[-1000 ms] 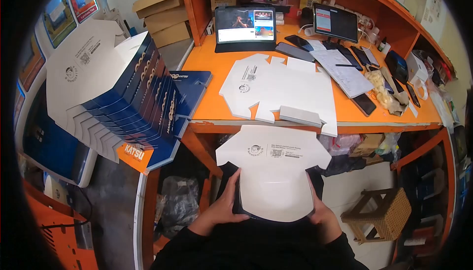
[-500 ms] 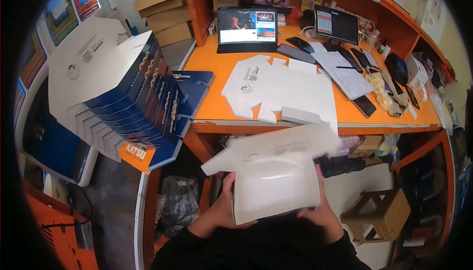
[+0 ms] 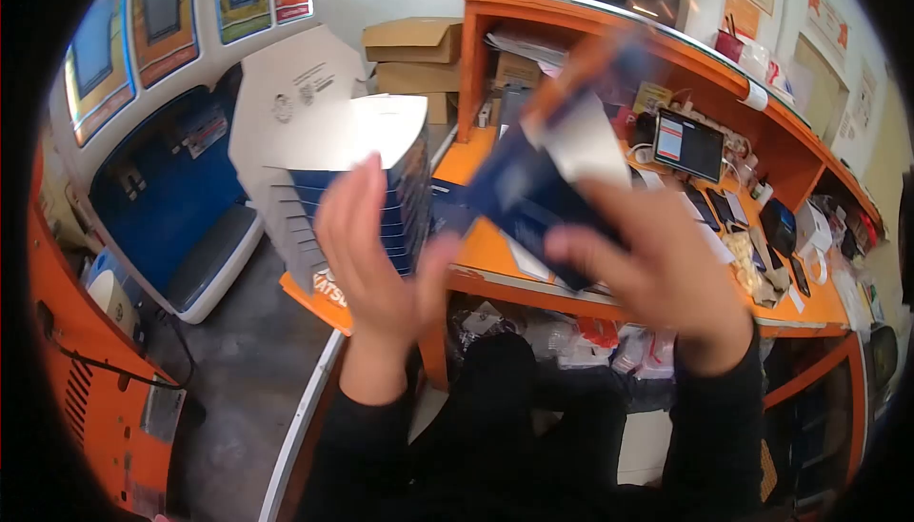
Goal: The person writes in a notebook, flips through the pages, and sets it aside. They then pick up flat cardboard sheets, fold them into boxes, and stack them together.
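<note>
My right hand (image 3: 657,256) grips a dark blue cardboard food box (image 3: 528,184), smeared by motion, its white inside partly showing. The box is tilted up over the desk. Fingers raised and thumb apart, my left hand (image 3: 376,256) is open in front of a stack of nested boxes (image 3: 409,156). These have navy sides, white insides and lids standing up at the back. An orange panel with white lettering (image 3: 328,298) shows low on the stack, partly behind my left wrist.
On the orange desk (image 3: 466,156), a tablet (image 3: 689,144) stands at the back right, near several phones. Brown cartons (image 3: 411,41) are piled behind the stack. A blue chair (image 3: 167,160) is at the left. Plastic-wrapped goods (image 3: 590,346) lie under the desk.
The box has risen from low in front of me to above the desk, turning its blue outside to view. My left hand has left it and moved toward the stack. The view has shifted left.
</note>
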A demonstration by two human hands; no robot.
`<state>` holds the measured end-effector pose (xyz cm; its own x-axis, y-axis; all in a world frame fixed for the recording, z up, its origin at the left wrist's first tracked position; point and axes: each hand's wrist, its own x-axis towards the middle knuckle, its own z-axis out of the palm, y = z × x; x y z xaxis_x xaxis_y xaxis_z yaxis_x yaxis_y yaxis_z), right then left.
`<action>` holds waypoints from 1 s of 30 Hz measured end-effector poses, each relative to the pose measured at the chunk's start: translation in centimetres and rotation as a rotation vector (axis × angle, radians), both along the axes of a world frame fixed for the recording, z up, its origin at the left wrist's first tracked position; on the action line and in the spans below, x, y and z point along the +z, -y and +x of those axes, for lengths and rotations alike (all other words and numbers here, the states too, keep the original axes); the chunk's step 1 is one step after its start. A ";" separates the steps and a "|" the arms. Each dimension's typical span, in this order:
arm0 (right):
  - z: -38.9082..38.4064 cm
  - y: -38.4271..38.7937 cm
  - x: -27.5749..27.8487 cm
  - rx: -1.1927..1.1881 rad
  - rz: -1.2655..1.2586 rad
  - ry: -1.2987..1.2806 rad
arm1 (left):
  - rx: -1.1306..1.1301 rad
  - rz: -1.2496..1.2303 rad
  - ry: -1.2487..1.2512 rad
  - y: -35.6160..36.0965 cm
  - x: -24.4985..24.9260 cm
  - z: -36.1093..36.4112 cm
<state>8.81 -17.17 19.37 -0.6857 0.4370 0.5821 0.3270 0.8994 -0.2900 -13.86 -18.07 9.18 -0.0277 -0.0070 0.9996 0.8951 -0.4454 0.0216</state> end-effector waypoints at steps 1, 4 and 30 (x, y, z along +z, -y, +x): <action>-1.4 -1.4 2.7 0.087 0.038 0.057 | 0.198 -0.048 0.022 0.0 1.3 -1.5; -7.7 -6.2 7.5 0.172 0.193 -0.011 | 0.414 -0.268 -0.119 -0.6 2.9 -4.8; -21.6 -9.3 1.4 0.200 0.136 0.402 | 0.248 -0.162 -0.074 -2.5 0.9 -6.1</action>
<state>-12.77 -7.86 20.77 -0.9316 0.2114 0.2957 0.2057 0.9773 -0.0506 -19.97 -15.54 10.06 0.0276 0.1548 0.9876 0.9778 -0.2095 0.0055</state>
